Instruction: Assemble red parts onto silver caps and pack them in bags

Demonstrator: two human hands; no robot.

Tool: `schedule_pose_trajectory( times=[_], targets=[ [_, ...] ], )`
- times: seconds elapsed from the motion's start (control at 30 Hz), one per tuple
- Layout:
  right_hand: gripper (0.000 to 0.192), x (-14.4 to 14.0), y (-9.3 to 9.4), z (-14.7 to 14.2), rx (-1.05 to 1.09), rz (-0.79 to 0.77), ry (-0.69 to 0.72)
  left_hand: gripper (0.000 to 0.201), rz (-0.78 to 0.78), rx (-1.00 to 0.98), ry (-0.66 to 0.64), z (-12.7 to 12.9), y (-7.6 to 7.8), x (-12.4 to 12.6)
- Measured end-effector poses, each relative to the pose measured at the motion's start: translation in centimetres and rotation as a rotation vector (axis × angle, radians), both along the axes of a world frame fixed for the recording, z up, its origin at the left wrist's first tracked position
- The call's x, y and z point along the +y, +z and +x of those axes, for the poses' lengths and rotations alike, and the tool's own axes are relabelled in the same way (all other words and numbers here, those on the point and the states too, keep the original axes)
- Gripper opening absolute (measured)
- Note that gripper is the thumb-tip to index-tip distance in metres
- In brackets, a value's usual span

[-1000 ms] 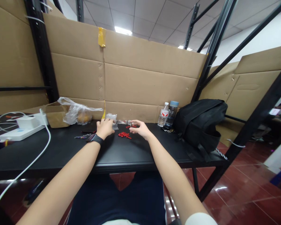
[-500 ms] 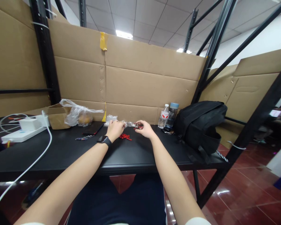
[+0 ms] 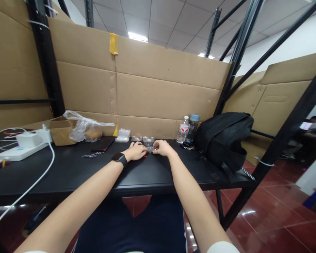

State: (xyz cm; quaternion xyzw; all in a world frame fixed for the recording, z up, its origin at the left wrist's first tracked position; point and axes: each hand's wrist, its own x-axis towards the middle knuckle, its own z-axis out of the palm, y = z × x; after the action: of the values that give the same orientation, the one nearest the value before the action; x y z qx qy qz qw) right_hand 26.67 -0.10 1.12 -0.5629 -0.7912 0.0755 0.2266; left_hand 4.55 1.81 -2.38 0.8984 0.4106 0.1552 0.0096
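My left hand (image 3: 136,151), with a black watch (image 3: 120,159) on its wrist, and my right hand (image 3: 162,147) meet at the middle of the black table (image 3: 68,172). Between the fingertips of both hands lies a small clear plastic bag (image 3: 149,144), pinched from both sides. The left hand covers most of a pile of small red pieces; one bit of red (image 3: 145,156) shows at its edge. More small clear bags (image 3: 123,135) lie behind, against the cardboard wall.
A black backpack (image 3: 223,138) and two bottles (image 3: 188,128) stand at the right. At the left are a cardboard box (image 3: 59,130), a plastic bag with something orange (image 3: 86,128), a white power strip (image 3: 13,151) with a cable (image 3: 34,182), and a phone (image 3: 102,144).
My left hand moved right, over the red pieces, to meet the right hand. Both hands have lowered to the table with the small clear bag between them.
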Motion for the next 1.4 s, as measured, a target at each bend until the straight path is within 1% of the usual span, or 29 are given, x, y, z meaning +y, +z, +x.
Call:
schedule_pose_trajectory(
  times=[0.13,0.3,0.4,0.67,0.87,0.97,1.1,1.2,1.27,1.33,1.4],
  targets=[
    [0.032,-0.2,0.1,-0.3,-0.080,-0.050,-0.031,0.048,-0.017,0.010,0.014,0.0,-0.3,0.4],
    [0.022,-0.4,0.3,-0.4,-0.072,-0.069,-0.044,0.053,-0.020,0.017,0.015,-0.2,-0.3,0.7],
    [0.022,-0.4,0.5,-0.2,-0.063,-0.079,-0.029,0.053,-0.028,0.015,0.033,-0.3,-0.3,0.7],
    [0.024,-0.9,1.2,0.0,-0.096,-0.120,0.025,0.049,-0.042,0.001,0.019,-0.3,-0.3,0.9],
    [0.023,-0.4,1.0,-0.4,-0.090,-0.097,-0.022,0.047,-0.030,-0.030,0.019,-0.4,-0.5,1.2],
    [0.021,0.1,0.7,-0.8,-0.110,-0.057,-0.039,0.049,-0.038,-0.022,0.005,-0.4,-0.5,1.1],
    [0.022,0.4,0.5,-1.2,-0.168,-0.002,-0.009,0.049,-0.041,-0.048,0.000,-0.4,-0.5,1.0],
    [0.022,0.2,0.6,-1.3,-0.221,-0.032,0.025,0.048,-0.025,-0.071,0.013,-0.3,-0.6,1.1],
    [0.028,-0.1,0.8,-1.1,-0.227,-0.060,0.045,0.047,-0.023,-0.076,0.014,-0.3,-0.7,1.1],
    [0.033,-0.2,0.8,-1.0,-0.214,-0.056,0.054,0.047,-0.030,-0.076,0.007,-0.3,-0.6,1.1],
    [0.029,-0.2,0.8,-0.9,-0.206,-0.026,0.043,0.048,-0.039,-0.073,0.000,-0.3,-0.5,0.9]
  ],
)
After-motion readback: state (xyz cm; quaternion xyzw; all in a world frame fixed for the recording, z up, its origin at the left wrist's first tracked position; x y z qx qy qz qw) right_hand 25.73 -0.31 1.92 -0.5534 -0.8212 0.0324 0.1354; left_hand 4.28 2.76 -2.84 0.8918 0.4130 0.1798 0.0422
